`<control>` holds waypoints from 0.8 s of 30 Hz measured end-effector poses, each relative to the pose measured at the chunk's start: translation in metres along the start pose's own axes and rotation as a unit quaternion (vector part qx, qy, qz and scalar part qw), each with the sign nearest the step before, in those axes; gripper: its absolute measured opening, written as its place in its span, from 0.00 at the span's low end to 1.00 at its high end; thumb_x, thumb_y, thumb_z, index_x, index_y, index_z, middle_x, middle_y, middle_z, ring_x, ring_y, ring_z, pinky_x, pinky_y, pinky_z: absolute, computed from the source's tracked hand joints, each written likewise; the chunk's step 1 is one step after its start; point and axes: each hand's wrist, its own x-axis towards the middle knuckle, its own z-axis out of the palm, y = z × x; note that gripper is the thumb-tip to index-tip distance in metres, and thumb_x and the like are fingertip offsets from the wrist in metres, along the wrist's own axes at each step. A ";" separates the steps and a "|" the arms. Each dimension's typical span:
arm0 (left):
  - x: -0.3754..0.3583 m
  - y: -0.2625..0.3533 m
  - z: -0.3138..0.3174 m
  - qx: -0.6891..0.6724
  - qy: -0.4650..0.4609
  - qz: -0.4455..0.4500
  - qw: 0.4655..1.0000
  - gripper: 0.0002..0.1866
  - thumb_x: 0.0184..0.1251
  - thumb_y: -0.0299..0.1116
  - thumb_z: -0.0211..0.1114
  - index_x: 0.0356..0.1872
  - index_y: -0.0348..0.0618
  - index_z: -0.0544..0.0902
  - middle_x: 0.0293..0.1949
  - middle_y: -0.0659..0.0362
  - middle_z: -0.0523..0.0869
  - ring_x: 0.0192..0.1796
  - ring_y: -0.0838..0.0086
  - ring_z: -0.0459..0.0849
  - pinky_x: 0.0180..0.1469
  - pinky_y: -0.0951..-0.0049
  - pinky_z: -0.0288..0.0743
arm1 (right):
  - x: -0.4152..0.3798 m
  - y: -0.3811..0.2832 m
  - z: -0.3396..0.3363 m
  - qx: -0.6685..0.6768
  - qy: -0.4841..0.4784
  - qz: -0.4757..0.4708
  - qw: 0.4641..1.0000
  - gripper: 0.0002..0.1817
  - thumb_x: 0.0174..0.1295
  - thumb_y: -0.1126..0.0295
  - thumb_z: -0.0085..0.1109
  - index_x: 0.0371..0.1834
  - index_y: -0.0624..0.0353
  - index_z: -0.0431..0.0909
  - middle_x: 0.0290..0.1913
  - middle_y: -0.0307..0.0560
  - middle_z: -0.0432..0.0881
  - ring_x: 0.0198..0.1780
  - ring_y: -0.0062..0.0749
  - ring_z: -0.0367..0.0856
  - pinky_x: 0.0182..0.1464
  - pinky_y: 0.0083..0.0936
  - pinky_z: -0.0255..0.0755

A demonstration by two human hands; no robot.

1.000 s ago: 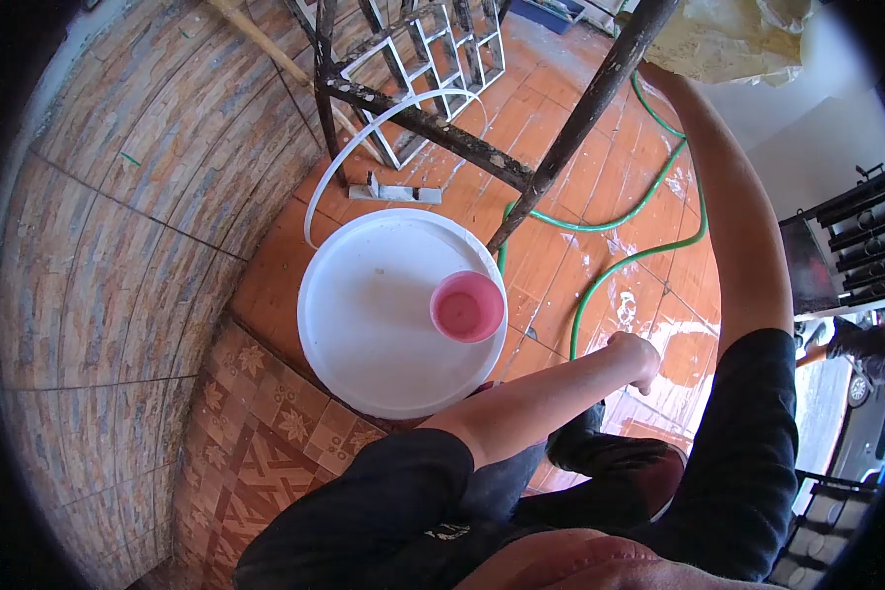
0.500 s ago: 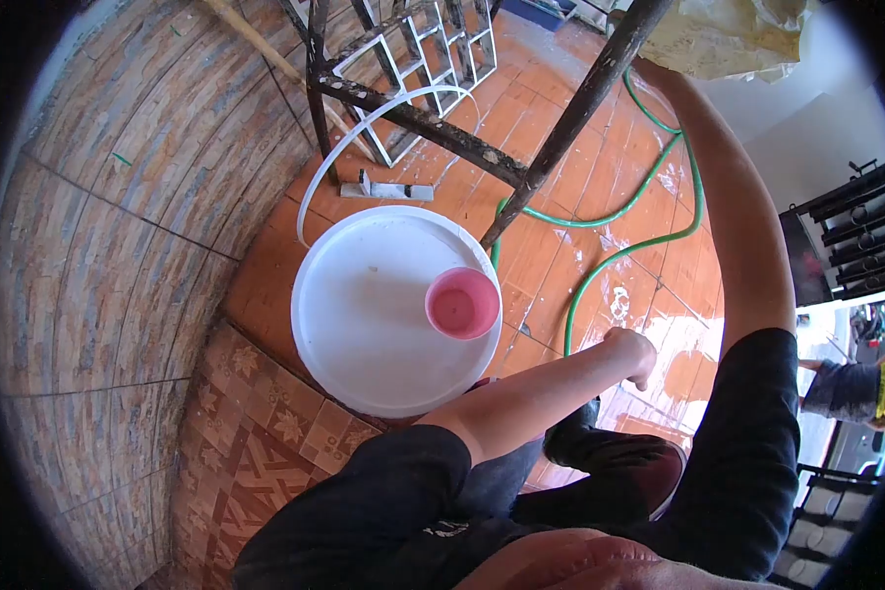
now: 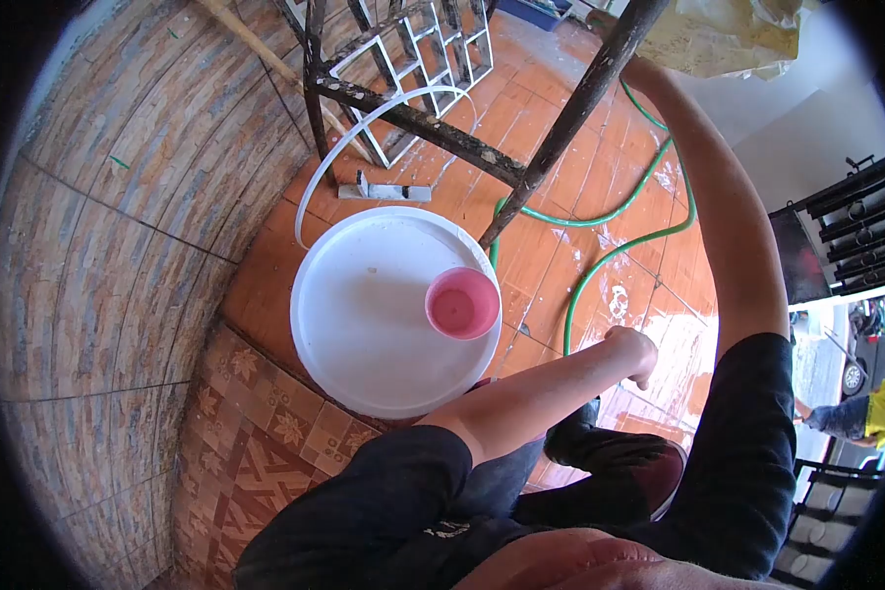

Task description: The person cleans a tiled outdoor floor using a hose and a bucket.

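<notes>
My right arm reaches up to the top, where my right hand (image 3: 608,22) is partly hidden behind a dark, paint-spattered pole (image 3: 585,93). A green hose (image 3: 627,246) runs up to that hand, and a bit of green shows at its fingers, which look closed around it. My left hand (image 3: 633,356) hangs in front of my knee with its fingers curled in, and nothing shows in it. Left of that forearm stands a white bucket with its lid (image 3: 364,324) on. A pink cup (image 3: 462,304) sits on the lid's right side.
The dark pole belongs to a metal frame (image 3: 423,128) standing ahead. White metal grilles (image 3: 408,64) lean behind it. A flat white-handled tool (image 3: 385,192) lies on the wet, spattered orange tiles (image 3: 256,295). Stone-patterned wall is on the left. Outside at right, a person in yellow (image 3: 883,411) bends.
My right hand and arm have shifted slightly left. My left hand, the bucket and the cup stay put. Outside, the person has moved a little and a vehicle wheel now shows.
</notes>
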 end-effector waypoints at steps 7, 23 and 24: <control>-0.007 0.002 -0.006 -0.007 -0.008 -0.007 1.000 0.30 0.61 0.55 0.66 0.58 0.46 0.80 0.55 0.57 0.83 0.55 0.60 0.82 0.59 0.51 0.71 | -0.002 -0.001 0.005 0.035 0.002 0.003 0.999 0.16 0.62 0.68 0.49 0.51 0.56 0.76 0.43 0.59 0.81 0.49 0.54 0.79 0.49 0.47 0.73; -0.014 0.006 -0.007 -0.005 0.008 0.000 1.000 0.29 0.57 0.54 0.69 0.55 0.46 0.82 0.54 0.57 0.84 0.55 0.62 0.82 0.54 0.54 0.75 | -0.081 -0.060 -0.047 0.011 -0.191 0.082 0.978 0.13 0.68 0.65 0.48 0.50 0.58 0.76 0.39 0.59 0.83 0.38 0.61 0.82 0.41 0.52 0.74; -0.013 0.007 -0.006 -0.006 0.008 0.001 1.000 0.29 0.57 0.54 0.69 0.55 0.46 0.82 0.54 0.57 0.84 0.55 0.62 0.82 0.54 0.54 0.75 | -0.087 -0.065 -0.047 0.038 -0.173 0.072 0.982 0.13 0.69 0.66 0.49 0.53 0.55 0.76 0.42 0.57 0.84 0.41 0.59 0.82 0.43 0.49 0.76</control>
